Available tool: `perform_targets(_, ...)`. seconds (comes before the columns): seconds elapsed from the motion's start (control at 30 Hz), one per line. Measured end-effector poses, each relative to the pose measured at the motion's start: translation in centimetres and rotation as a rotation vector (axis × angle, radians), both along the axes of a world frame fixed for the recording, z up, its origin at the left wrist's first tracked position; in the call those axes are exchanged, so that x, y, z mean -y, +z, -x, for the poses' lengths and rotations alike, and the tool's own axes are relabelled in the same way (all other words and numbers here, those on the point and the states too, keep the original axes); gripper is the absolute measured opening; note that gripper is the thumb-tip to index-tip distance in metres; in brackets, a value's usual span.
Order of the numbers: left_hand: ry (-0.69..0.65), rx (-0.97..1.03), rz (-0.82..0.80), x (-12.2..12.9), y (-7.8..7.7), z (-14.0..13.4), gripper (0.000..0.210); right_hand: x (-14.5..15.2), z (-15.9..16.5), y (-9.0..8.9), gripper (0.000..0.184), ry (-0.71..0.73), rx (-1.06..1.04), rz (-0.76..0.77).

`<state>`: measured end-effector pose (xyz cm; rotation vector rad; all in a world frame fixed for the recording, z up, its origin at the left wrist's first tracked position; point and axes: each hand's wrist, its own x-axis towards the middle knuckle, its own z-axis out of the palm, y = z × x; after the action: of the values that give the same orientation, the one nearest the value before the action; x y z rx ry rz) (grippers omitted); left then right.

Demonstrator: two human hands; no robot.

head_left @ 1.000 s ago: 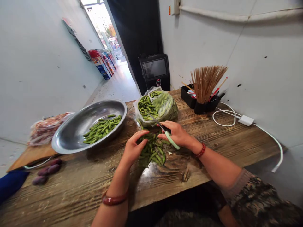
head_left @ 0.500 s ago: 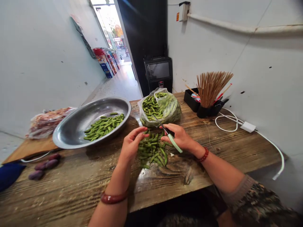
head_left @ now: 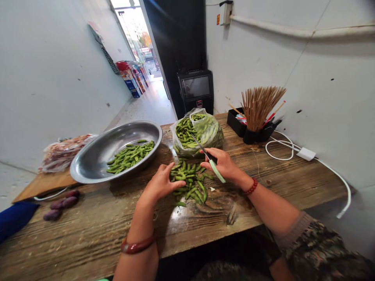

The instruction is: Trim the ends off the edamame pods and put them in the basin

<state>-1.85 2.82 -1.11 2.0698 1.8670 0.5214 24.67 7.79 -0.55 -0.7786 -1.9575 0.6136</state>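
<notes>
Scissors (head_left: 217,172) with a pale green handle sit in the right hand (head_left: 225,164), which is curled tight around them; the blades point far and left, at the clear bag (head_left: 215,134) of green pods (head_left: 185,132). The left hand (head_left: 160,183) is apart from the right, thumb and fingers spread, with its thumb over the left side of the pod pile (head_left: 191,189) on the wooden table (head_left: 102,234); more pods lie in the big metal bowl (head_left: 88,160), to the left.
</notes>
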Motion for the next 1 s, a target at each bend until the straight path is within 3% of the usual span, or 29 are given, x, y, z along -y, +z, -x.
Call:
perform_targets(0.1, -0.176, 0.052, -0.022, -0.1, -0.6, -1.0, 0.067, -0.1, 0.0, 0.0, 0.034, -0.009, 0.001, 0.008)
perform_targets(0.23, -0.211, 0.183, -0.181, -0.5, -1.7, -4.2, 0.041, 0.1, 0.0, -0.1, 0.033, -0.013, 0.041, 0.015)
perform_targets(0.37, -0.276, 0.302, -0.217, -0.7, -1.7, -5.8, 0.023, 0.2, 0.1, 0.0, 0.033, -0.015, 0.052, 0.025)
perform_targets(0.63, -0.089, 0.455, -0.26, -0.7, -0.4, -3.5, 0.015, 0.3, 0.1, 0.0, 0.035, -0.002, 0.063, 0.031)
perform_targets(0.8, 0.032, 0.431, -0.311, -0.9, -0.2, -2.8, 0.014, 0.1, 0.0, 0.0, 0.035, 0.002, 0.052, 0.021)
perform_targets(0.9, 0.002, 0.371, -0.295, -0.8, -0.5, -3.4, 0.013, 0.2, 0.0, -0.1, 0.035, 0.01, 0.084, 0.004)
perform_targets(1.0, -0.119, 0.27, -0.268, -0.3, -0.9, -4.9, 0.019, 0.5, 0.3, -0.4, 0.036, 0.062, 0.157, -0.019)
